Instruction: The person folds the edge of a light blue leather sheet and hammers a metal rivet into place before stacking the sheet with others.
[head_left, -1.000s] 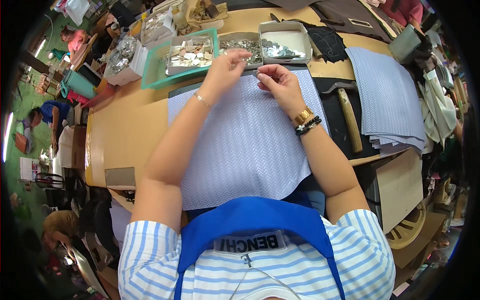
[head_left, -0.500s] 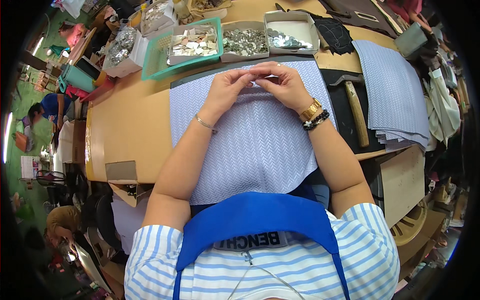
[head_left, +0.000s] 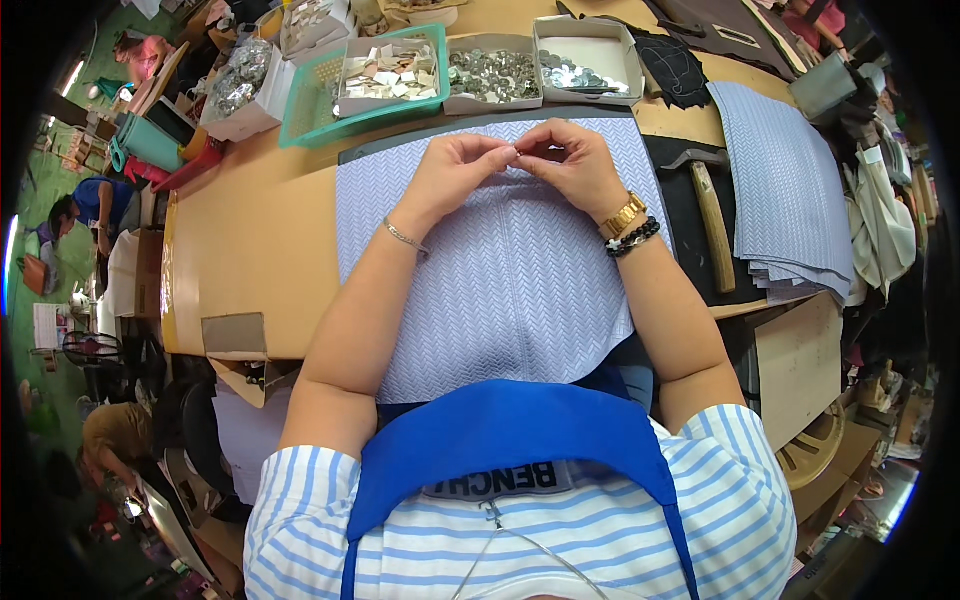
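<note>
Over the far part of a pale blue herringbone-textured sheet point(head_left: 480, 300), my two hands meet fingertip to fingertip. My left hand point(head_left: 448, 182) has its thumb and forefinger closed in a pinch. Facing it, my right hand point(head_left: 578, 172) pinches at the same spot. A tiny dark speck shows between the fingertips, too small to name. The sheet drapes over the table's near edge toward my blue apron point(head_left: 510, 430). To the right, a wooden-handled hammer point(head_left: 713, 228) lies on a black mat point(head_left: 685, 260).
Beyond the sheet stand a cardboard box of small metal pieces point(head_left: 493, 104), a white box with silver discs point(head_left: 590, 98) and a green basket point(head_left: 305, 115) holding pale chips point(head_left: 390, 78). Similar blue sheets point(head_left: 785, 185) are stacked at the right. Several people are around the room.
My right hand's fingers have drawn back from over the left fingertips, so the pinch shows more plainly. Both hands stay nearly in place; the whole view has shifted slightly.
</note>
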